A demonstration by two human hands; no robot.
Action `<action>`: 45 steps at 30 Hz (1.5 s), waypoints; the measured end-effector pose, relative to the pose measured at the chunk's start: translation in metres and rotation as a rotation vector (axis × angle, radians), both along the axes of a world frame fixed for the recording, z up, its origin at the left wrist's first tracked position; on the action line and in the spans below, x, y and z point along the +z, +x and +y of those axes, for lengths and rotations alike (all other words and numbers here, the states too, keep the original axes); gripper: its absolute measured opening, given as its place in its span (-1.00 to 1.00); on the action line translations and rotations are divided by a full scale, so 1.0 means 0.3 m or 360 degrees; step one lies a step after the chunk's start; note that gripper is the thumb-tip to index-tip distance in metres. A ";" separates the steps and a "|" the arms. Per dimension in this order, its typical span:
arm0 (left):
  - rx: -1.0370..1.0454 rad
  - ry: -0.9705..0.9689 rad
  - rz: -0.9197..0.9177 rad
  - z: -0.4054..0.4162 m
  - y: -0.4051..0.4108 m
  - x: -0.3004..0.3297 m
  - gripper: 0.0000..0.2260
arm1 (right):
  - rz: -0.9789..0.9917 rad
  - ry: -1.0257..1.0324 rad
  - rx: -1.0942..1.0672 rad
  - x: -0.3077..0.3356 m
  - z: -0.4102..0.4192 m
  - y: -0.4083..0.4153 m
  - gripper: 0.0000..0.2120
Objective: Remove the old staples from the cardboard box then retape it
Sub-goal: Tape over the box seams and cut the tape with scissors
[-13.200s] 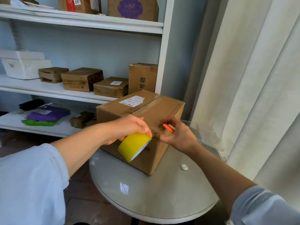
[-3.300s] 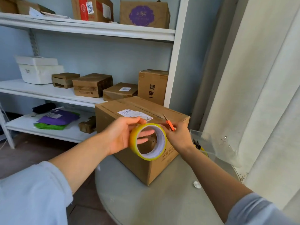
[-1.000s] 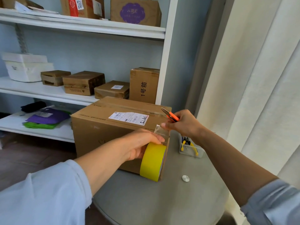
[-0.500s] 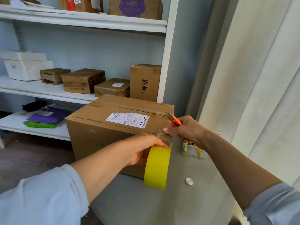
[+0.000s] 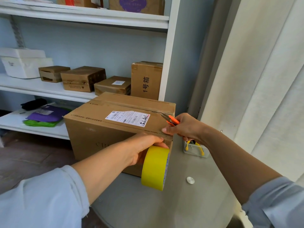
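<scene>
A brown cardboard box (image 5: pixel 102 134) with a white shipping label (image 5: pixel 127 118) stands on a round grey table (image 5: pixel 172 209). My left hand (image 5: pixel 143 148) grips a yellow tape roll (image 5: pixel 154 167) against the box's near right corner. A clear strip of tape runs from the roll up onto that corner. My right hand (image 5: pixel 185 126) presses a fingertip on the tape end at the box's top edge. It also holds small orange-handled scissors (image 5: pixel 171 120), blades pointing up and left over the box top.
A clear plastic tray (image 5: pixel 195 149) with yellow-handled tools sits on the table right of the box. A small round metal disc (image 5: pixel 190 180) lies near the roll. White shelves (image 5: pixel 49 91) with several boxes stand behind. A pale curtain (image 5: pixel 263 79) hangs at right.
The tape roll has come a little lower along the box corner, drawing out more tape. My right fingertip has settled on the tape end at the top edge.
</scene>
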State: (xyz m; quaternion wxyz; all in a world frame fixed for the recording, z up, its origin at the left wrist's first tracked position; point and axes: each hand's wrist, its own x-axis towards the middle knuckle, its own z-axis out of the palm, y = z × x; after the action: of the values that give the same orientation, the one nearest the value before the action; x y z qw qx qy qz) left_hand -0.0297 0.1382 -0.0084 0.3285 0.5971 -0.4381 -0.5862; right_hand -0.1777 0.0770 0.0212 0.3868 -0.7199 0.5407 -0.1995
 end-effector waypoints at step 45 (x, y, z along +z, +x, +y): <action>0.0020 0.0066 0.0156 0.013 -0.012 -0.030 -0.91 | -0.0246 0.0391 0.0028 0.012 0.049 -0.115 -0.52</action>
State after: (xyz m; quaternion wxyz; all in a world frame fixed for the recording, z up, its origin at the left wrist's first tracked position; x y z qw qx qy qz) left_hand -0.0332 0.1422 -0.0174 0.3410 0.5770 -0.4054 -0.6216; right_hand -0.2122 0.0916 0.0247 0.5142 -0.6543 0.5234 -0.1831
